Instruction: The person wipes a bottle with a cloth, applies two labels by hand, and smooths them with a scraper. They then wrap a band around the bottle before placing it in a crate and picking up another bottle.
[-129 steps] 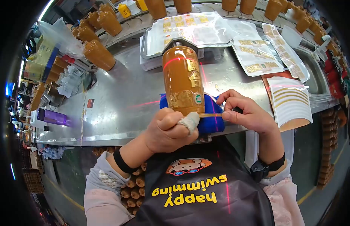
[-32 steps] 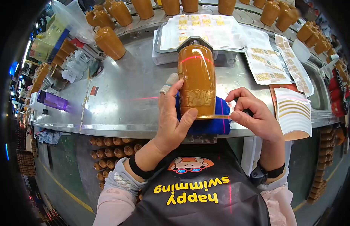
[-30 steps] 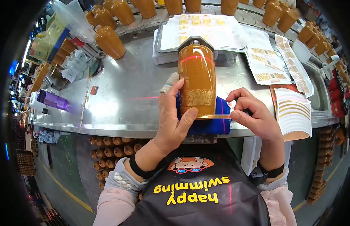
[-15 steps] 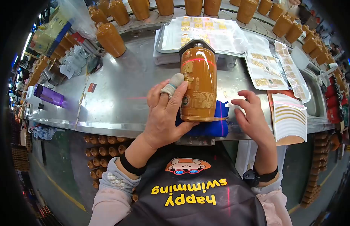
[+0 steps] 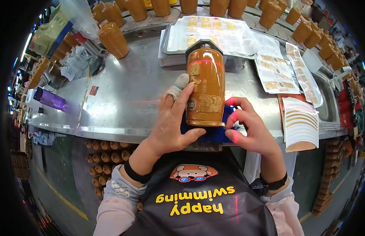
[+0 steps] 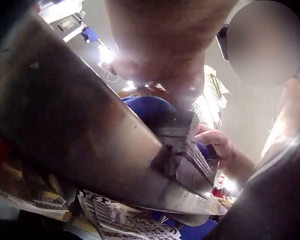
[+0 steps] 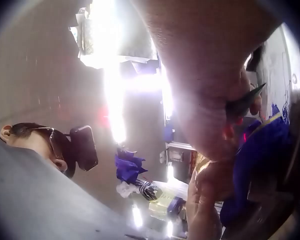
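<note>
A glossy brown bottle (image 5: 206, 90) with gold lettering and relief lies on a blue cloth (image 5: 216, 135). Its neck end points away from me, at a dark angular holder (image 5: 190, 48). A narrow gold strip (image 5: 208, 123) runs along the bottle's base edge. My left hand (image 5: 170, 122), with a knitted cover on one finger, rests its fingers along the bottle's left side; its thumb extends below the base. My right hand (image 5: 249, 128) is at the base's right side, fingers bent and apart, fingertips close to the strip's end. A dark pointed piece (image 7: 246, 102) shows by its fingers in the right wrist view.
A tray (image 5: 163, 49) bearing sheets of gold labels stands behind the bottle. More label sheets (image 5: 276, 74) and a sheet of curved gold strips (image 5: 302, 118) lie at right, beside a sink (image 5: 328, 98). Another brown bottle (image 5: 113, 41) and a purple flask (image 5: 52, 98) stand at left.
My right hand has released the strip's end and come in beside the base. The bottle has turned about its length, bringing lettering and a green mark back into view. My left thumb has slid below the base.
</note>
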### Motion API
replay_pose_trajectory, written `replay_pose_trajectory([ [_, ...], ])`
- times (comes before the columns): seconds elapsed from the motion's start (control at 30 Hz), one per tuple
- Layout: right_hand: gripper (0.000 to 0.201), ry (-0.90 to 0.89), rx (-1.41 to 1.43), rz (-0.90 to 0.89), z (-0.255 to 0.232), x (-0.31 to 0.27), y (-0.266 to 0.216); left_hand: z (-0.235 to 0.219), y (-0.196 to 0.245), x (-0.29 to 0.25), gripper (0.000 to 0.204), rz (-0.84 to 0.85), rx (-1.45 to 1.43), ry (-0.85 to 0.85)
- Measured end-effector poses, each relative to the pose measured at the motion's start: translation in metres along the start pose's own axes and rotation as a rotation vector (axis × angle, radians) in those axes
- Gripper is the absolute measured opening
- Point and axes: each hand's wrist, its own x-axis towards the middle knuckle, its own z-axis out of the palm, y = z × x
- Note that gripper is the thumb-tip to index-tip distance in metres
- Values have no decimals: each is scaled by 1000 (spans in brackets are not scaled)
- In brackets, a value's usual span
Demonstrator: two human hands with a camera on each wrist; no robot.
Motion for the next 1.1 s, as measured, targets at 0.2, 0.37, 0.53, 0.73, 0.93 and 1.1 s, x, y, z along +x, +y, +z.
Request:
replay_pose_trajectory([
  [0.2, 19, -29, 214, 49, -12, 2, -13, 9, -7, -4, 74, -134, -452, 37],
  [0.37, 22, -49, 175, -1, -19, 6, -22, 14, -2, -5, 69, -143, -448, 79],
  [0.53, 29, 60, -266, -62, 2, 4, -8, 20, -4, -8, 69, -241, -601, 90],
  [0.73, 22, 126, -300, -127, 12, 2, 3, 19, -3, -6, 65, -202, -515, 102],
  [0.93, 11, -23, 14, 17, -4, -1, -10, 20, -4, -7, 63, -182, -507, 126],
  [1.1, 21, -28, 224, 59, -7, 0, -19, 21, -3, -7, 64, -192, -503, 131],
])
